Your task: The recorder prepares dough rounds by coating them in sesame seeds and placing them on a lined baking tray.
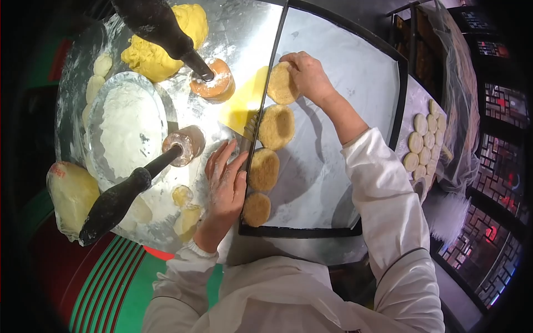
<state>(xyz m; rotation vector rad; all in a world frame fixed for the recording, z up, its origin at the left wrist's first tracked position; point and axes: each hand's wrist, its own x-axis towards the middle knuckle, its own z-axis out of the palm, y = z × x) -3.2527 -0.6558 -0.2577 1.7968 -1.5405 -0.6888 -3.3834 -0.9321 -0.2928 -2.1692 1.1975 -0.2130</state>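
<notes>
My right hand [310, 79] has its fingers on the right edge of the farthest round, coated dough piece [282, 83], which lies at the back left of a black-rimmed baking tray [333, 232]. Several more such rounds run in a row down the tray's left side; the one just below it, a dough round [277, 127], has an oval hollow. My left hand [222, 189] rests with fingers apart at the tray's left rim, on the floured metal table, holding nothing that shows. Pale paper [341, 104] lines the tray.
Two black-handled tools with round wooden heads [212, 79] [183, 145] stand left of the tray. Around them are yellow dough [156, 58], a bowl of flour [129, 129], a yellow scraper [245, 104], dough scraps [187, 216] and a bagged yellow mass [73, 193]. Pale discs [424, 141] lie right.
</notes>
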